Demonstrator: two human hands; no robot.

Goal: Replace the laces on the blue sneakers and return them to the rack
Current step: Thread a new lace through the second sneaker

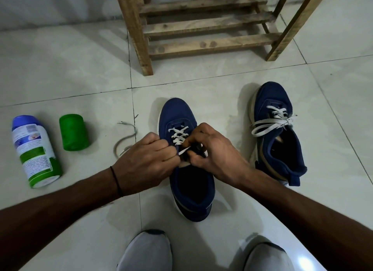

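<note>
Pinching the loose end of the white lace (184, 149), the left hand (145, 161) has its fingers curled tight. The right hand (214, 149) grips the eyelet edge of the half-laced blue sneaker (191, 188), which stands on the tiled floor (201, 85), toe pointing away. Apart to its right stands the second blue sneaker (278, 141), laced and tied in a bow. A grey lace (126, 138) lies loose just left of the hands. Farther left are a green cap (74, 132) and a spray can (35, 151) on its side. The wooden rack (201, 26) stands beyond.
</note>
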